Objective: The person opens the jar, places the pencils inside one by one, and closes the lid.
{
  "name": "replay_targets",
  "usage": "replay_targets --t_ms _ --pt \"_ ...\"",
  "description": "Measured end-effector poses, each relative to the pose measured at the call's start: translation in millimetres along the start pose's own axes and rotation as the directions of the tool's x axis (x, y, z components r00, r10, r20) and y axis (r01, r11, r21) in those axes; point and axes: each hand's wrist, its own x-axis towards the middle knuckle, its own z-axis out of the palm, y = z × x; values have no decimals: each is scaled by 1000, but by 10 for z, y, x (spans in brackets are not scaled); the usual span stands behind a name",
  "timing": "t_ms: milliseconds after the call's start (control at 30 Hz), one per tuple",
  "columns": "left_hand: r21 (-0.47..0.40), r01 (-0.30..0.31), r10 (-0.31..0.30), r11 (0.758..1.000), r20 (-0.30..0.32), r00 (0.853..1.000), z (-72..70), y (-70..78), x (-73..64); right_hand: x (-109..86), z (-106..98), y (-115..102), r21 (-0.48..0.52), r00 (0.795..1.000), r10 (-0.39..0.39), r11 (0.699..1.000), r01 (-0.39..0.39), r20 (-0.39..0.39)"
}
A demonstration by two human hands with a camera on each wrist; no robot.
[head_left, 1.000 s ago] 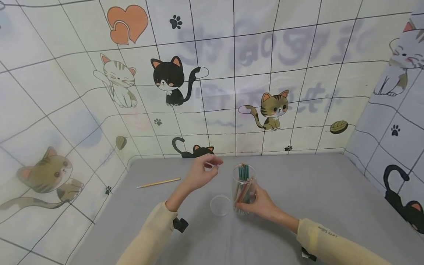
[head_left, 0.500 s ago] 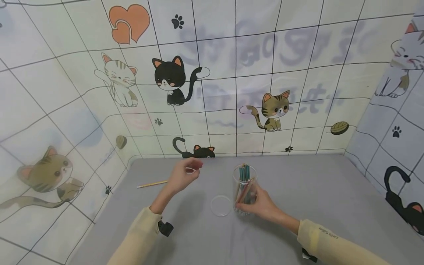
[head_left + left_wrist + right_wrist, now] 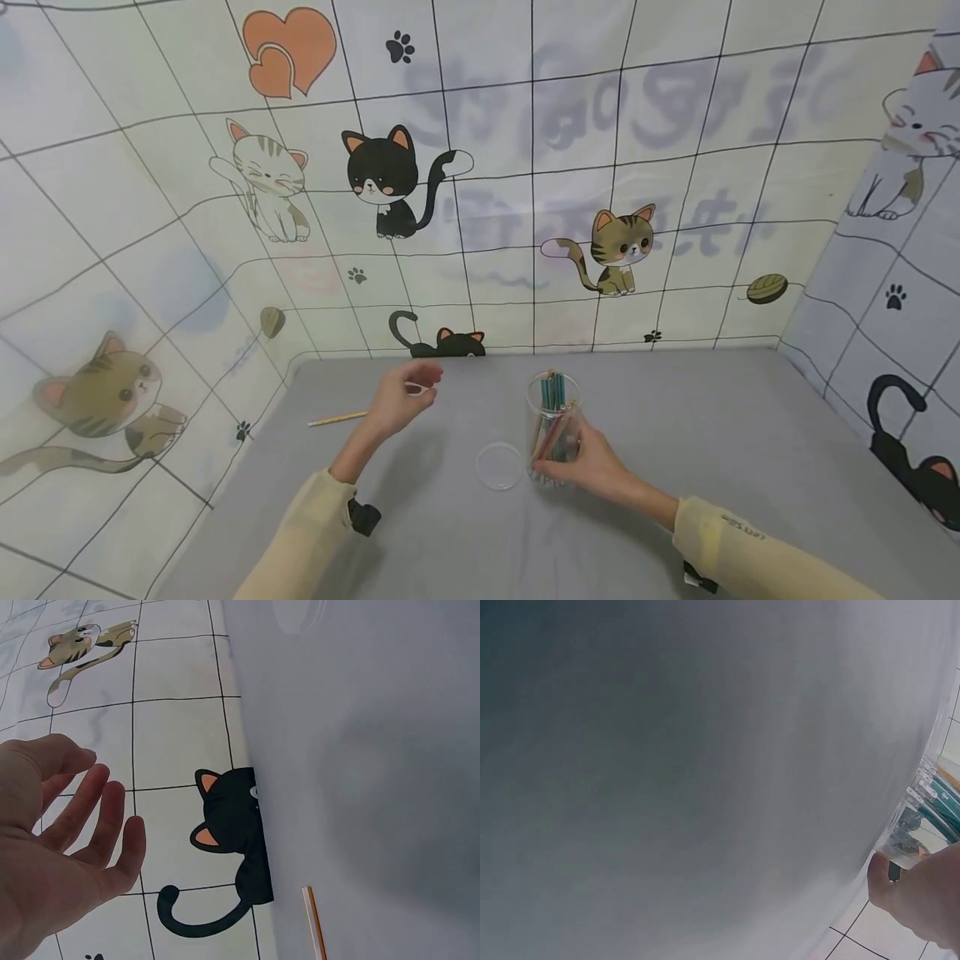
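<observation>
My right hand [image 3: 592,458] grips a clear, open-topped cylinder jar [image 3: 534,404] standing on the table. Several pencils [image 3: 553,392], mostly teal with some reddish and tan ones, stand inside it. In the right wrist view the thumb and part of the hand [image 3: 922,896] lie against the jar beside the teal pencils [image 3: 941,802]. My left hand [image 3: 397,398] is raised over the table with loosely bent fingers and nothing in them. Behind it lies a yellow pencil [image 3: 337,418], its right end hidden by the hand in the head view. The left wrist view shows this pencil [image 3: 313,922] too.
A clear round lid [image 3: 498,467] lies flat just left of the jar. Grey cloth covers the table [image 3: 675,400]. White grid-patterned curtains with cartoon cats [image 3: 382,183] enclose its back and sides.
My left hand has moved left, away from the jar and toward the yellow pencil, covering that pencil's right end. The right hand and the jar have stayed in place.
</observation>
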Motion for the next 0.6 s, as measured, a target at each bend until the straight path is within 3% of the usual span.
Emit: replay_targets --t_ms 600 --pt "58 105 -104 993 -8 995 -111 -430 35 12 5 23 -20 1000 15 1000 -15 -12"
